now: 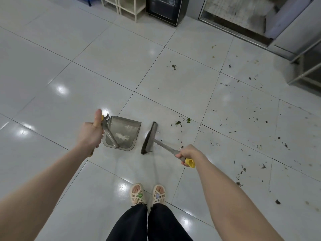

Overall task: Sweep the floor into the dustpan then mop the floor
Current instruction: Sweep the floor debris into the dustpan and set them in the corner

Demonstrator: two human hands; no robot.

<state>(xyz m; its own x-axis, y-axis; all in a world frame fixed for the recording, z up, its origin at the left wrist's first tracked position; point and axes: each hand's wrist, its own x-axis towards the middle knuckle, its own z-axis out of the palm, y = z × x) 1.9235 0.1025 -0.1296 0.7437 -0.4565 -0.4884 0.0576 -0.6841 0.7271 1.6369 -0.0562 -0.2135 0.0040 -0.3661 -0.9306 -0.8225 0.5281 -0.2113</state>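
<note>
While the left hand [91, 133] curls round the top of the dustpan handle [111, 136], thumb laid straight along the shaft and pointing far, the right hand [188, 153] is wrapped round the broom handle [166, 147] just below its yellow end cap [190, 162]. Both grips are closed tight on the shafts, with the fingers of the left hand mostly hidden behind the palm.

The grey dustpan [129, 129] sits low on the tiled floor [52, 70], a little left of centre and just far of the person's feet. Its rounded back is on the near side, where the handle joins it, and its straight lip is turned to the far right. Pale streaks show on the inside of the pan.

Just right of it, with a strip of bare tile between them, stands the broom head [149, 138], a long grey bar with dark bristles along the side that faces the dustpan. Whether the bristles touch the tile cannot be told.

To the right of the broom head lies a small clump of green leaf scraps [182, 121], and dark flecks [251, 129] are scattered over the tiles across the right half of the scene, near and far.

Pale strappy sandals [137, 194] and black trouser legs [139, 223] show at the near edge. Far away stand a white open shelf [126, 7], a black cabinet [165, 9] and a doorway with a grey mat [239, 13].
</note>
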